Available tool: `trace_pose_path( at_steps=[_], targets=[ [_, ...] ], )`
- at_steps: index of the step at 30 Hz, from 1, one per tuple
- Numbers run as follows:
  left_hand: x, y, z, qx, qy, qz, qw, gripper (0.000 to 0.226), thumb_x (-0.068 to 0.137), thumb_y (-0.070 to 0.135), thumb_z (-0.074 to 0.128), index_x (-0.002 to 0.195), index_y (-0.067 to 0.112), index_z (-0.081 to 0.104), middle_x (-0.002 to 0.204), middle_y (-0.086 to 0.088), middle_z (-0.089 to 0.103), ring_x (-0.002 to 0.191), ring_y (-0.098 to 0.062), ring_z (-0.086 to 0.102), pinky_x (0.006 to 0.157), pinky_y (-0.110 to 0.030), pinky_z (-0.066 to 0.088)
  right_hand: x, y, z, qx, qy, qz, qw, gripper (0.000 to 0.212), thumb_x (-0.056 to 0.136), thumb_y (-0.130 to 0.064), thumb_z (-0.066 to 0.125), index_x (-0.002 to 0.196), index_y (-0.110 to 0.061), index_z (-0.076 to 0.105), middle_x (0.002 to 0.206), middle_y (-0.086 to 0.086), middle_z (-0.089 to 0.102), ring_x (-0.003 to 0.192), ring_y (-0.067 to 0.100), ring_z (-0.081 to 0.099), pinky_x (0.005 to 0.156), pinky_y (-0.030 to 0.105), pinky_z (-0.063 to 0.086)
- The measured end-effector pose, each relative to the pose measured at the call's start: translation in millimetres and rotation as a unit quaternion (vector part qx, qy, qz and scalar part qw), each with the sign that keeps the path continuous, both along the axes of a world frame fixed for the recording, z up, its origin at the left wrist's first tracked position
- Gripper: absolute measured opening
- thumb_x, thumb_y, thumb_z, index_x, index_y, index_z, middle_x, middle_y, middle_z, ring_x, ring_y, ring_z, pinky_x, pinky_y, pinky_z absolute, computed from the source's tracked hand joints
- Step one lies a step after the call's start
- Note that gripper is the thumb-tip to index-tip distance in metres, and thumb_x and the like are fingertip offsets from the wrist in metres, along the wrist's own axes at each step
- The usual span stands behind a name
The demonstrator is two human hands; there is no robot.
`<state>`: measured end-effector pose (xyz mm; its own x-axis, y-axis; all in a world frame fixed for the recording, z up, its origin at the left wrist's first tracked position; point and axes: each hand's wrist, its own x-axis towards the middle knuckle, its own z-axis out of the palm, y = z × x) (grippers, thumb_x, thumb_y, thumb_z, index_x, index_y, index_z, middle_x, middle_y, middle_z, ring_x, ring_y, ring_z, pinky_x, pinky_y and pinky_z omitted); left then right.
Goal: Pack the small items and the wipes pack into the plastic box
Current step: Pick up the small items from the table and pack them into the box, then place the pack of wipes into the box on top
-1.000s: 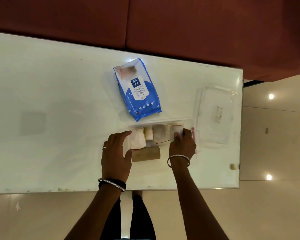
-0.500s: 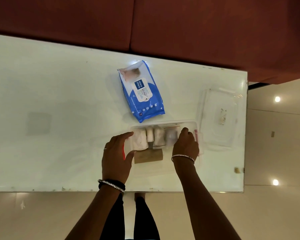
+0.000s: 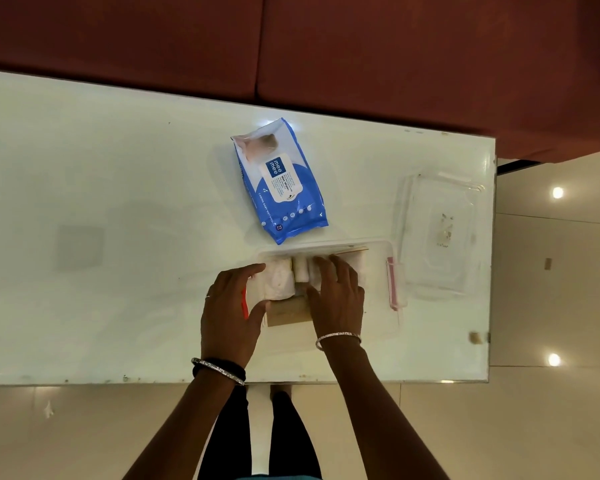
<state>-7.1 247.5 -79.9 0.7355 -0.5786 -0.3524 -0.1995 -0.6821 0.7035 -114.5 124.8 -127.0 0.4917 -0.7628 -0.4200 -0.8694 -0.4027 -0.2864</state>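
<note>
Here two hands work in one plastic box point(image 3: 378, 245): the left hand point(image 3: 231, 311) grips its end, the right hand point(image 3: 338, 296) presses flat on the small items point(image 3: 279, 280). One wipes pack point(image 3: 281, 181) and one lid point(image 3: 437, 233) lie on the tabletop point(image 3: 118, 202).

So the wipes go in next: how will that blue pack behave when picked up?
The blue wipes pack looks like a soft, full film pouch, so it will probably sag rather than stay stiff. Its glossy wrap may be slippery. It lies flat, so rolling seems unlikely.
</note>
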Motion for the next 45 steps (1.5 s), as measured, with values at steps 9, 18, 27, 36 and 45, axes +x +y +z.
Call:
trace_pose_path(
  at_steps=[9, 18, 27, 36, 45],
  targets=[
    [1, 0, 2, -0.021, 0.007, 0.017, 1.000, 0.048, 0.078, 0.016, 0.077, 0.122, 0.023, 0.060, 0.115, 0.004, 0.060, 0.106, -0.018, 0.060, 0.085, -0.044, 0.056, 5, -16, 19, -0.025, -0.037, -0.005, 0.999, 0.036, 0.082, -0.020, 0.070, 0.118, -0.019, 0.064, 0.126, 0.004, 0.063, 0.121, 0.026, 0.054, 0.093, 0.041, 0.047],
    [66, -53, -1, -0.069, 0.007, 0.188, 0.980, 0.026, 0.086, 0.019, 0.067, 0.112, 0.015, 0.064, 0.103, -0.005, 0.068, 0.090, -0.019, 0.065, 0.076, -0.035, 0.055, 51, -70, 51, -0.118, -0.356, -0.165, 0.912, 0.007, 0.085, -0.017, 0.062, 0.089, -0.018, 0.067, 0.073, -0.005, 0.070, 0.064, 0.014, 0.064, 0.061, 0.025, 0.052],
    [143, -115, -53, 0.025, 0.062, 0.083, 0.994, 0.075, 0.080, 0.033, 0.074, 0.142, 0.014, 0.036, 0.144, -0.012, 0.045, 0.127, -0.030, 0.050, 0.104, -0.045, 0.045, 108, -118, -6, 0.195, -0.047, -0.127, 0.971, 0.084, 0.068, -0.055, 0.078, 0.133, -0.013, 0.045, 0.125, 0.012, 0.061, 0.113, 0.029, 0.060, 0.091, 0.036, 0.049],
    [165, -147, -73, 0.016, 0.187, 0.115, 0.975, 0.093, 0.068, 0.035, 0.084, 0.142, 0.024, 0.029, 0.121, -0.002, 0.056, 0.106, -0.021, 0.056, 0.091, -0.031, 0.046, 108, -107, -27, 0.185, 0.015, -0.051, 0.981, 0.066, 0.070, -0.042, 0.082, 0.118, -0.009, 0.050, 0.117, 0.011, 0.065, 0.104, 0.029, 0.064, 0.079, 0.033, 0.050],
    [161, -126, -46, -0.144, 0.348, 0.219, 0.900, 0.033, 0.074, 0.031, 0.079, 0.104, 0.025, 0.067, 0.092, 0.004, 0.074, 0.084, -0.017, 0.069, 0.060, -0.027, 0.055, 81, -127, 16, 0.233, -0.201, -0.143, 0.941, 0.030, 0.066, -0.014, 0.085, 0.090, -0.005, 0.070, 0.081, 0.010, 0.069, 0.071, 0.023, 0.060, 0.065, 0.029, 0.047]
  ],
)
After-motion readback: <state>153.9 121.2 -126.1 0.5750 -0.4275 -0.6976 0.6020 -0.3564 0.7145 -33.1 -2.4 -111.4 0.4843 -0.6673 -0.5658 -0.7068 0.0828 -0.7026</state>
